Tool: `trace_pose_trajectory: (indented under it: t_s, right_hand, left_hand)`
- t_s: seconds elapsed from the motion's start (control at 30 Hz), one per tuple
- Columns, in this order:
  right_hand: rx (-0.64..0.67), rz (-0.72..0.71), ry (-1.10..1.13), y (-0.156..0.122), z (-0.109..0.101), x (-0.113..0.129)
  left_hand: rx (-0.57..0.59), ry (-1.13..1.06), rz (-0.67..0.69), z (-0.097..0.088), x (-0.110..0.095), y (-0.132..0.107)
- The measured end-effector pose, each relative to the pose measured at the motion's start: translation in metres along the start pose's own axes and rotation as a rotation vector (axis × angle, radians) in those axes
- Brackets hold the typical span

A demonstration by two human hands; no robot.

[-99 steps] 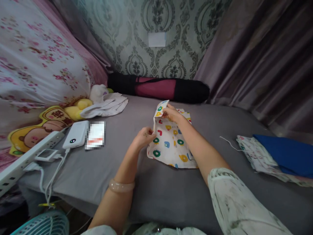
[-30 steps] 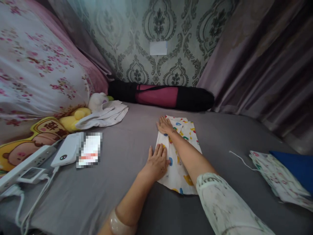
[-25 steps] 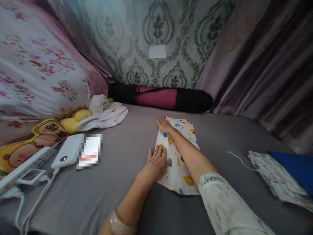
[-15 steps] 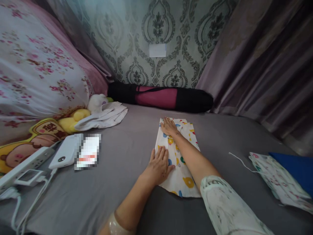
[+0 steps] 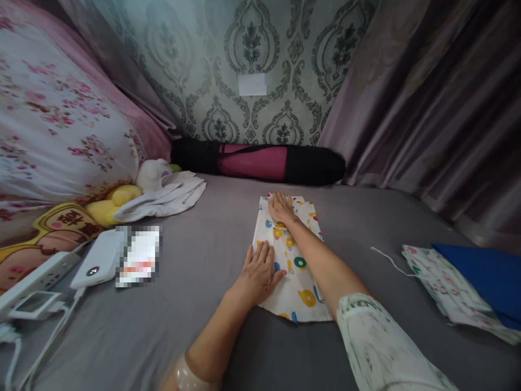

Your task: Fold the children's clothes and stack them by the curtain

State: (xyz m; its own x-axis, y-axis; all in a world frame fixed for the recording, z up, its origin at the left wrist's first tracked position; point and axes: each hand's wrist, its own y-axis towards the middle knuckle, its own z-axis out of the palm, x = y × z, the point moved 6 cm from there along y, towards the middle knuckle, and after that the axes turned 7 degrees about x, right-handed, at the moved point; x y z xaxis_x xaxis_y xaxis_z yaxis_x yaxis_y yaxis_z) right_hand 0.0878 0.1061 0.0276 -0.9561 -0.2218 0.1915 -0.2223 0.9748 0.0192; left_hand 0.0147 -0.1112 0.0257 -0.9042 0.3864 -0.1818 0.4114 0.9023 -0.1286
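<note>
A white garment with a colourful print [image 5: 290, 255] lies folded into a long shape on the grey bedsheet [image 5: 203, 244]. What kind of garment it is, I cannot make out. My left hand [image 5: 261, 273] rests flat on its left side near the lower half, fingers spread. Farther up, my right hand [image 5: 281, 207] lies palm down across the top end, its fingers stretched out. The right forearm covers part of the cloth's right side.
Folded patterned cloth [image 5: 451, 288] and blue cloth [image 5: 484, 277] lie at the right. A black and maroon roll bag [image 5: 256, 163] lies along the wall. At left are a power bank [image 5: 100, 258], a power strip [image 5: 44, 277], plush toys [image 5: 109, 206] and white cloth [image 5: 166, 198].
My right hand has shifted slightly rightward over the top of the cloth, uncovering more print at its upper left. The left hand stays in place. The whole view has shifted slightly.
</note>
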Motion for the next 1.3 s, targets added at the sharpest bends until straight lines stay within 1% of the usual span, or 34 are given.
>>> trace_pose_trajectory:
  t_s: [0.13, 0.23, 0.33, 0.47, 0.6, 0.77, 0.87, 0.93, 1.0, 1.07, 1.2, 1.3]
  right_hand:
    - [0.026, 0.032, -0.044, -0.005, 0.011, -0.007]
    - [0.051, 0.034, -0.053, -0.005, 0.018, -0.008]
    - [0.065, 0.041, -0.045, -0.004, 0.020, -0.008]
    - [0.065, 0.041, -0.010, -0.005, 0.016, -0.007]
    - [0.010, 0.075, 0.056, -0.006, 0.006, -0.013]
    - [-0.064, 0.199, 0.070, -0.008, -0.008, -0.044]
    - [-0.046, 0.264, 0.063, -0.011, -0.005, -0.062]
    - [-0.028, 0.294, 0.061, -0.012, 0.000, -0.068]
    - [-0.029, 0.304, 0.062, -0.013, 0.004, -0.071]
    - [-0.037, 0.299, 0.070, -0.013, 0.004, -0.071]
    - [-0.019, 0.274, 0.107, -0.014, -0.001, -0.070]
    - [-0.038, 0.226, 0.091, -0.022, -0.007, -0.062]
  left_hand:
    - [-0.018, -0.012, 0.000, 0.004, -0.002, 0.002]
    - [0.009, -0.006, 0.009, 0.007, -0.004, 0.003]
    - [0.050, -0.005, -0.002, 0.006, -0.006, 0.003]
    - [0.081, -0.014, -0.008, 0.002, -0.007, 0.001]
    - [0.070, -0.022, -0.005, 0.000, -0.007, 0.001]
    - [0.040, -0.043, -0.028, -0.001, -0.004, 0.001]
    - [0.032, -0.052, -0.039, 0.002, -0.002, 0.002]
    - [0.025, -0.051, -0.029, 0.005, -0.003, 0.003]
    - [0.019, -0.046, -0.025, 0.005, -0.003, 0.003]
    - [0.038, -0.046, -0.037, 0.004, -0.003, 0.002]
    - [0.071, -0.086, -0.052, -0.004, -0.004, 0.001]
    - [0.030, -0.145, -0.070, -0.012, 0.000, 0.003]
